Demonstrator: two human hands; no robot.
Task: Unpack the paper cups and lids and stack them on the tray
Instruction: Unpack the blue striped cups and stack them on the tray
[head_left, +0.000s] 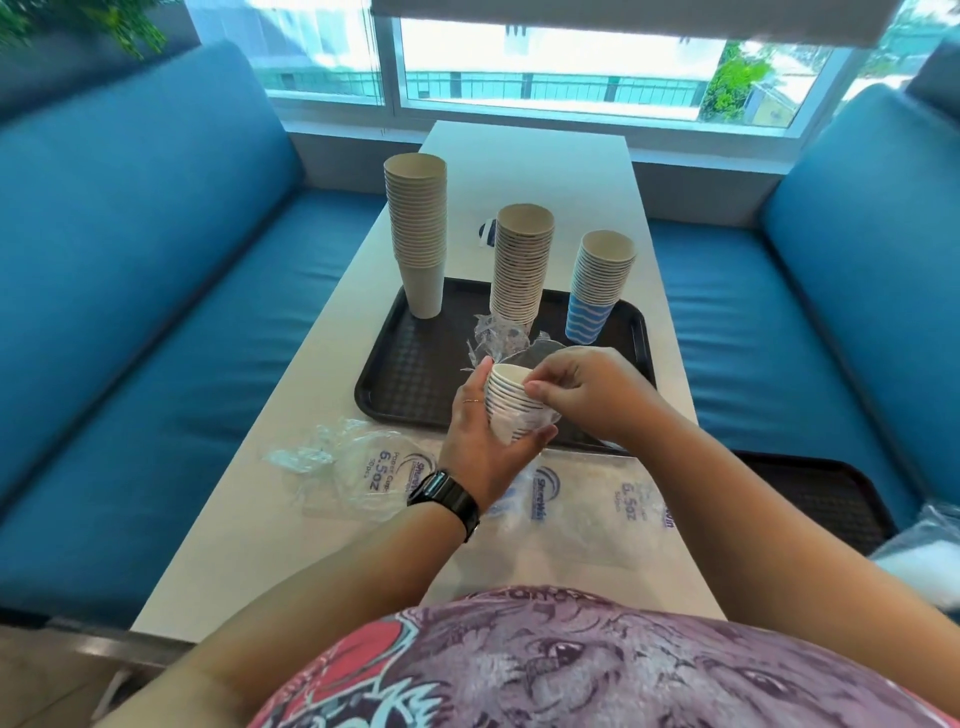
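Cups (511, 405) in a short nested stack sit over the near edge of the tray (410, 364), cradled by the left hand (480, 436) with fingers curled round them. Right hand (576, 389) pinches the clear wrap at their rim; peel it off gently, steadying the stack so none slip, I'd say.

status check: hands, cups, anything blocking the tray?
Left hand grips short cup stack; right hand pinches its rim. Three stacks upright on tray. Crumpled plastic wrap lies on tray.
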